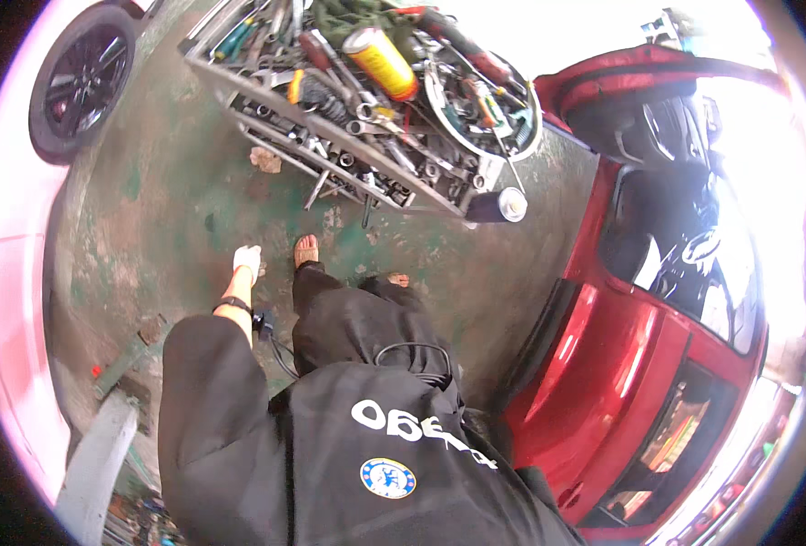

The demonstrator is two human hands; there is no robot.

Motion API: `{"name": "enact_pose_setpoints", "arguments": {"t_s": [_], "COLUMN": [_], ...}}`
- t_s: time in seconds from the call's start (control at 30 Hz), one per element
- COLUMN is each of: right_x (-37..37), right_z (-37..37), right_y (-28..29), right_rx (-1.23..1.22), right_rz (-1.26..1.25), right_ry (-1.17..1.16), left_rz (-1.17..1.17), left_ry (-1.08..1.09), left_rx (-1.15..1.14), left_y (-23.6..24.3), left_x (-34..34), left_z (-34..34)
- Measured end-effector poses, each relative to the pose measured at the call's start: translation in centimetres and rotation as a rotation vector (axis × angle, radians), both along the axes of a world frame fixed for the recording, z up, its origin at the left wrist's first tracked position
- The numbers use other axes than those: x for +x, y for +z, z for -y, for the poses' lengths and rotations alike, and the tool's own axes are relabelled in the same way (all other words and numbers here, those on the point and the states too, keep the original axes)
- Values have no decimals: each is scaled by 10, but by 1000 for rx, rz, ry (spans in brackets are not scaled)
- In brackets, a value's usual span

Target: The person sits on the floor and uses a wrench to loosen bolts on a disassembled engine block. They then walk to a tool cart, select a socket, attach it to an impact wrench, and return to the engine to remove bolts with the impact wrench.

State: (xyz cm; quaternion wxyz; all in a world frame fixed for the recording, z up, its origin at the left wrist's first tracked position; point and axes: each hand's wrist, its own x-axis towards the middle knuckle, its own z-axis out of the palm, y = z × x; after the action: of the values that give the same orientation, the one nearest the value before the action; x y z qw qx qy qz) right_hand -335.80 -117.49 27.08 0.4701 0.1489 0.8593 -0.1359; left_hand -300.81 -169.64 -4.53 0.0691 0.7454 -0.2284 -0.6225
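My left hand (248, 261) hangs in front of me over the floor, left of my sandalled foot (306, 249). It looks white, as if gloved, and its fingers seem curled in, with nothing showing in them. A dark band (233, 303) circles that wrist. A small black device (263, 324) with a cable is beside the forearm. My right hand is out of sight. Ahead stands a metal tool trolley (316, 127), heaped with wrenches, screwdrivers and sockets. A yellow and red can (381, 64) lies among the tools, apart from my hand.
A red car (594, 364) with an open door (639, 82) stands close on my right. To my left is a light-coloured car with a dark wheel (82, 82). A spray can (510, 205) sticks out at the trolley's near corner. A grey metal arm (102, 455) rises at lower left.
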Motion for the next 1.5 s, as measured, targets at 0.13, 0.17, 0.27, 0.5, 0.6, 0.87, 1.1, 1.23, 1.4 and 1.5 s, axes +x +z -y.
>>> {"name": "enact_pose_setpoints", "arguments": {"t_s": [0.13,0.17,0.27,0.5,0.6,0.87,1.1,1.23,1.4,1.5], "right_x": [-35,-45,-84,-174,-204,-311,-462,-543,-670,-731], "right_z": [-27,-36,-64,-142,-172,-185,-50,50,179,276], "right_y": [-21,-27,-53,-120,-143,-188,-157,-141,-167,-174], "right_rx": [-28,-43,-84,-144,-133,-109,-346,-360,-278,-193], "right_rz": [1,2,11,79,127,237,116,135,60,-12], "right_ry": [-72,-91,-148,-379,-475,-528,251,149,465,620], "left_rz": [-38,-56,-83,-326,-453,-235,472,550,640,614], "left_ry": [-91,-106,-346,-849,-1349,-894,-1186,-1192,-1230,-1210], "left_rx": [-67,-78,-175,-125,-370,-1006,-1290,-993,-969,-785], "left_y": [54,66,92,219,324,488,405,393,395,406], "left_x": [-37,-53,-117,-313,-385,-481,-574,-574,-576,-587], "left_z": [0,-2,-18,-96,-107,-49,33,56,68,71]}}
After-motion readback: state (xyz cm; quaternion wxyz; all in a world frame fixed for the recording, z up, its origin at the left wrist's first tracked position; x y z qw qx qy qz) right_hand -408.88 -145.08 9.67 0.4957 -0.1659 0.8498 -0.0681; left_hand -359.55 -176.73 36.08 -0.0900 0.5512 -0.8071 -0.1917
